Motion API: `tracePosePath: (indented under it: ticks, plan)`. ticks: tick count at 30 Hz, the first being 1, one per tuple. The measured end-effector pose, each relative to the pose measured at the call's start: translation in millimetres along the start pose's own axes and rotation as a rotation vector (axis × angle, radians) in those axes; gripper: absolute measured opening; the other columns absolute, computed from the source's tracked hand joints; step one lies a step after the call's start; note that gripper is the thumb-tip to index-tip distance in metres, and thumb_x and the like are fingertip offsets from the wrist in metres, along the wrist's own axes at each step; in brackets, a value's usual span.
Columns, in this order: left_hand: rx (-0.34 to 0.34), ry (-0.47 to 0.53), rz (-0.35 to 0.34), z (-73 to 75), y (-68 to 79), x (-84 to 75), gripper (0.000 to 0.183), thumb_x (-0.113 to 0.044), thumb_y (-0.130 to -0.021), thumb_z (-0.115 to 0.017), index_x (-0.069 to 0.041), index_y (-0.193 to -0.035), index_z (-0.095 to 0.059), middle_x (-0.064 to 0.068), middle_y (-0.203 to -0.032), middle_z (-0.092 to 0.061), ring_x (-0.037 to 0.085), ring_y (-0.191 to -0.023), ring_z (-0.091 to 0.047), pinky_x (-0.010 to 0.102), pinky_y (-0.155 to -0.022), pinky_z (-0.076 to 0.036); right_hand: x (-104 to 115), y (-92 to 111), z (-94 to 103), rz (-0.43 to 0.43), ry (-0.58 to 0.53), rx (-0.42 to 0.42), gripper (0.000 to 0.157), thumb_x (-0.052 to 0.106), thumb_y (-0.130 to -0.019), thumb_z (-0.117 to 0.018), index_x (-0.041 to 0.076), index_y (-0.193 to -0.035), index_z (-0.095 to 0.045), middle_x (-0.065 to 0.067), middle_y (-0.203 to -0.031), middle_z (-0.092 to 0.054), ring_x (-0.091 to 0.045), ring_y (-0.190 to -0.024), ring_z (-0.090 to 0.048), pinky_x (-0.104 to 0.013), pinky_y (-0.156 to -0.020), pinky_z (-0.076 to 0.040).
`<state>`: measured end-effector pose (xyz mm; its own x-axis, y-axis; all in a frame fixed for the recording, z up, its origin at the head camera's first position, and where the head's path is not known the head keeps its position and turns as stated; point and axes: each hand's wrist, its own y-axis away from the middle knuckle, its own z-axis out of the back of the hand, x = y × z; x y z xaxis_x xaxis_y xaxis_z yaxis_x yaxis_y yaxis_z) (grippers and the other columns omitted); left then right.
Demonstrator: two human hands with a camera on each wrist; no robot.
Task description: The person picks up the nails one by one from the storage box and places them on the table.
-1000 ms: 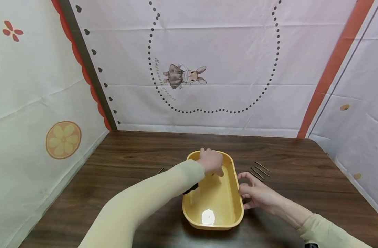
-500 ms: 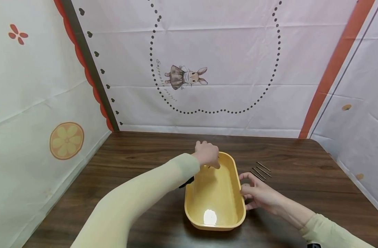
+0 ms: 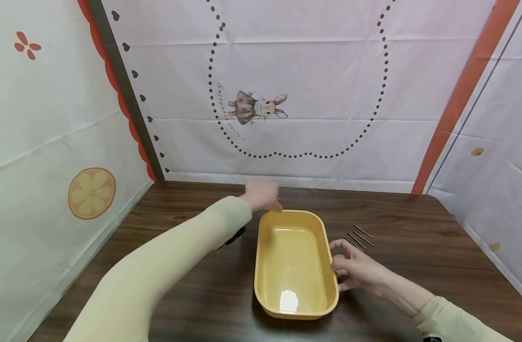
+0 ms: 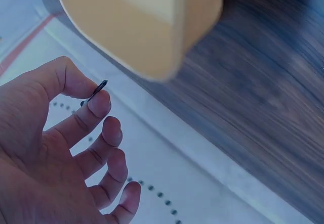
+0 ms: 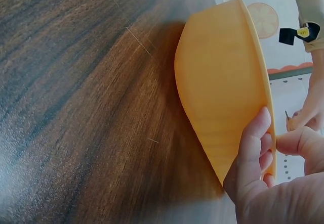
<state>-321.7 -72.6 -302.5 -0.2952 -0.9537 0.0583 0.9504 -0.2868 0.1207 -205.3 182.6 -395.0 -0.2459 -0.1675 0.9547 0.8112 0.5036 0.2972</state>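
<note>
A yellow plastic tub (image 3: pixel 296 266) stands on the wooden table with a bare inside. My right hand (image 3: pixel 355 268) grips its right rim; in the right wrist view the thumb is over the rim (image 5: pixel 268 95) and the fingers lie along the outer wall. Beyond the tub's far left corner, my left hand (image 3: pixel 263 194) is raised. Between thumb and index finger it pinches a thin dark metal rod (image 4: pixel 96 92), nail-like and seen nearly end-on in the left wrist view. The other fingers of that hand are loosely bent.
Several thin metal rods (image 3: pixel 363 232) lie side by side on the table, right of the tub. Another rod (image 3: pixel 219 247) shows by the left forearm, partly hidden. A printed white cloth (image 3: pixel 321 85) hangs behind the table (image 3: pixel 192 204) and along both sides.
My left hand has moved from over the inside of the tub to beyond its far left corner, carrying the thin metal rod. My right hand has stayed at the tub's rim.
</note>
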Motion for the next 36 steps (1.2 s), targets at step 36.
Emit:
tracePosePath:
  ticks: [36]
  plan:
    - [0.034, 0.120, 0.130, -25.8, 27.1, 111.5, 0.028, -0.044, -0.092, -0.061, -0.019, -0.095, -0.075, 0.004, -0.123, -0.069, 0.035, -0.117, -0.057, 0.068, -0.112, -0.027, 1.5, 0.4, -2.2, -0.011, 0.018, -0.018, 0.055, 0.005, -0.088, -0.052, 0.004, -0.132, -0.018, 0.003, -0.081, -0.060, -0.011, -0.074, -0.061, -0.029, -0.063, -0.058]
